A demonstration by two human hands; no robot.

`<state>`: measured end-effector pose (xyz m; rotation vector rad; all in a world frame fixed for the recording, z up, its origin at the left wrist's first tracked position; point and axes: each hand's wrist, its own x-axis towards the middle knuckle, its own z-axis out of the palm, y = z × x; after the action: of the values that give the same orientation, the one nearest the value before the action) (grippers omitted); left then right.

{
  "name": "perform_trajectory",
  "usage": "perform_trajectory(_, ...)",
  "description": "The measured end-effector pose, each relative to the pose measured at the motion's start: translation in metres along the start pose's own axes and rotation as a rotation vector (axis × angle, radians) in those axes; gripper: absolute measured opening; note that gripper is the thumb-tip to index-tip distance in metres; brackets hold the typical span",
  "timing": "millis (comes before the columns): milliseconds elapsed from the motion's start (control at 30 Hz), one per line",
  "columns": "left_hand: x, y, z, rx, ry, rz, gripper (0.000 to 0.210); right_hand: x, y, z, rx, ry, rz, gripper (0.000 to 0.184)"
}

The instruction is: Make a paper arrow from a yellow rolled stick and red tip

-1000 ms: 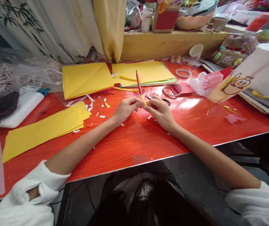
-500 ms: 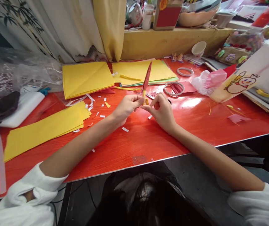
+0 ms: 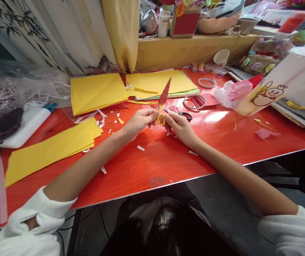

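Between both hands is a paper kunai (image 3: pixel 165 93), with a pointed red blade upward, a yellow handle and a yellow loop at its lower end. My left hand (image 3: pixel 142 122) is closed in a pinch on the handle beside the loop. Thumb and fingers of my right hand (image 3: pixel 180 128) are closed at the loop's right edge; part of the grip is hidden. Just behind my right hand lie black-handled scissors (image 3: pixel 186 115). Small white paper scraps (image 3: pixel 141 148) are scattered on the red table (image 3: pixel 131 177) around the hands.
Yellow paper sheets (image 3: pixel 96 92) lie in stacks at the back, and cut yellow strips (image 3: pixel 51 149) at the left. Tape rolls (image 3: pixel 195 102) sit behind my right hand. A printed white bag (image 3: pixel 271 92) stands at right. A phone-like dark object (image 3: pixel 5 124) is far left.
My right hand has turned and moved its pinch onto the yellow loop, which now shows as a round ring. The blade has dipped slightly lower. The scissors are less covered.
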<state>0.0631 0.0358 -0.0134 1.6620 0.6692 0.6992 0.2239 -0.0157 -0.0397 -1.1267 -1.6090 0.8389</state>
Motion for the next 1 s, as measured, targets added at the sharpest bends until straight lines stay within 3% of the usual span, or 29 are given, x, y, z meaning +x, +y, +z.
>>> perform_trajectory(133, -0.001, 0.007, -0.002, 0.335, 0.096, 0.073, 0.026, 0.001, 0.002, 0.000, -0.153, 0.137, -0.033, 0.036)
perform_trajectory(367, -0.006, 0.017, 0.004, 0.671, 0.026, 0.085, 0.028, 0.000, 0.002, 0.002, -0.373, 0.164, -0.209, 0.020)
perform_trajectory(600, -0.004, 0.012, 0.004, 0.594, 0.030, 0.060, 0.040, 0.001, 0.005, 0.002, -0.414, 0.141, -0.207, 0.014)
perform_trajectory(733, -0.002, 0.007, 0.000, 0.619, 0.155, 0.100, 0.030, 0.001, 0.008, 0.002, -0.247, 0.155, -0.085, 0.006)
perform_trajectory(867, -0.002, 0.006, -0.003, 0.609, 0.280, 0.156, 0.024, 0.000, 0.006, 0.002, -0.001, 0.126, 0.046, 0.020)
perform_trajectory(1000, -0.001, 0.005, 0.000, 0.434, 0.231, 0.154, 0.024, -0.001, -0.001, 0.002, -0.022, 0.083, 0.080, 0.031)
